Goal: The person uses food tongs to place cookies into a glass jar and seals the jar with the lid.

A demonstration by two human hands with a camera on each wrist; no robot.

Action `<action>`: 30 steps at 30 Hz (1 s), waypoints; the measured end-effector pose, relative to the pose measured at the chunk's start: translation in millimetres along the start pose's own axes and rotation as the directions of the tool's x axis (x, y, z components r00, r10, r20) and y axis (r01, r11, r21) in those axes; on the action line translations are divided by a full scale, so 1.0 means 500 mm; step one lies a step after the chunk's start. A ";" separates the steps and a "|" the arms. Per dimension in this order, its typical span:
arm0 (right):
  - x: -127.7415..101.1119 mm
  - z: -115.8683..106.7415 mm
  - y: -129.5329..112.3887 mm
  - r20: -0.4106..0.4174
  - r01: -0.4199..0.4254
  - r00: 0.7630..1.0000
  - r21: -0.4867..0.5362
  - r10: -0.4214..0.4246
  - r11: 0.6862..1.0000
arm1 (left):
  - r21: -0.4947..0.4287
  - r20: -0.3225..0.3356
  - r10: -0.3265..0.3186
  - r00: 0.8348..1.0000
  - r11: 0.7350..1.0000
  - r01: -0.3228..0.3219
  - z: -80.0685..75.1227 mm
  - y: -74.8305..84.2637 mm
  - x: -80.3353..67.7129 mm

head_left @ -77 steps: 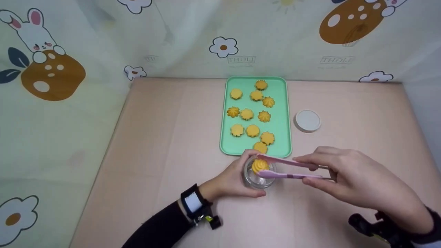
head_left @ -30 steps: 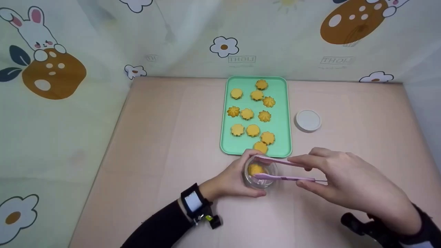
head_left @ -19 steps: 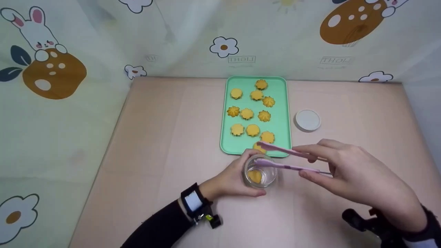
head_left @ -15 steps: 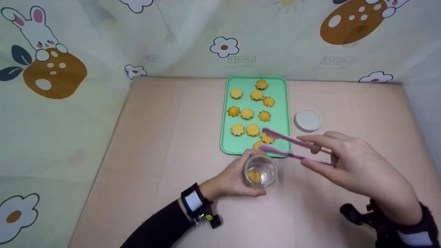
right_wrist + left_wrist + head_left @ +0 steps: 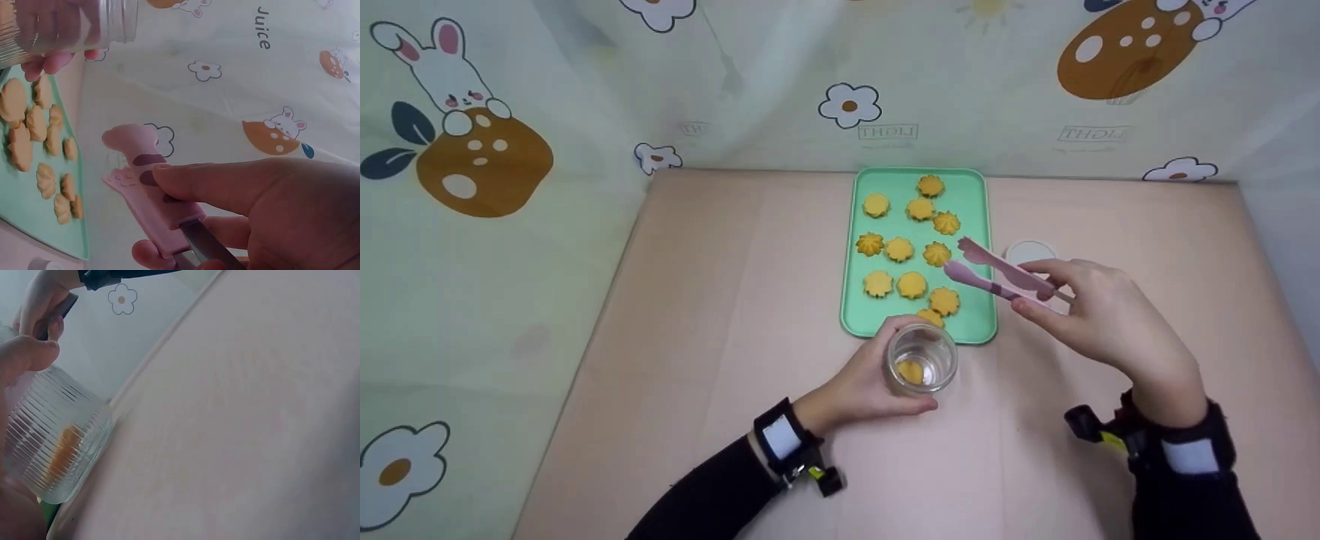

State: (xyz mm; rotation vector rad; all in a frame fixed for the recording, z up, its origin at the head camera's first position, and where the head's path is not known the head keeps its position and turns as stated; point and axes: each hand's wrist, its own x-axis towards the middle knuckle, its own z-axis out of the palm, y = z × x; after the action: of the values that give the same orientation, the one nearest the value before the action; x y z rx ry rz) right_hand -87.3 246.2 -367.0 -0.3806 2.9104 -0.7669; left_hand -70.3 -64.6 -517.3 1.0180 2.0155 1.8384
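My left hand (image 5: 876, 381) grips a ribbed glass jar (image 5: 921, 366) standing on the table just in front of the green tray (image 5: 976, 202). One yellow cookie (image 5: 911, 372) lies in the jar (image 5: 56, 450). My right hand (image 5: 1065, 300) holds pink tongs (image 5: 996, 276) over the tray's right side. The tong tips are apart, hold nothing, and hover beside a cookie (image 5: 936, 253). Several yellow flower-shaped cookies (image 5: 898, 249) lie on the tray. In the right wrist view my fingers pinch the tongs (image 5: 147, 185), with the jar (image 5: 67, 25) and the cookies (image 5: 34, 129) beyond them.
A white round lid (image 5: 1030, 250) lies right of the tray, partly hidden by the tongs and my right hand. Patterned curtain walls (image 5: 510, 150) enclose the pink tabletop (image 5: 720, 300) on the left, back and right.
The tongs let the cookie drop into the jar, then lifted out and moved away and to the right over the tray. My left hand and the jar stayed put.
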 end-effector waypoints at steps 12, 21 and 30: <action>0.025 0.021 0.029 0.145 -0.051 0.988 0.002 0.050 0.999 | 0.013 -0.043 -0.017 0.999 1.000 0.018 0.000 0.004 0.001; 0.036 0.037 0.031 0.188 -0.030 0.982 -0.009 0.031 1.000 | 0.001 -0.051 -0.006 0.999 1.000 0.006 0.001 -0.005 0.001; 0.040 0.054 0.028 0.210 -0.006 0.978 -0.012 0.008 1.000 | -0.018 -0.045 -0.007 0.999 1.000 0.006 0.001 -0.009 0.000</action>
State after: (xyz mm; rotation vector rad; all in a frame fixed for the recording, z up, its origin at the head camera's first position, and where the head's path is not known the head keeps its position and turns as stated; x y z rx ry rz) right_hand -105.1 239.8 -398.2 -0.4247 2.7180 -0.6649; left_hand -71.6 -63.8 -521.7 0.9730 2.0216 1.8891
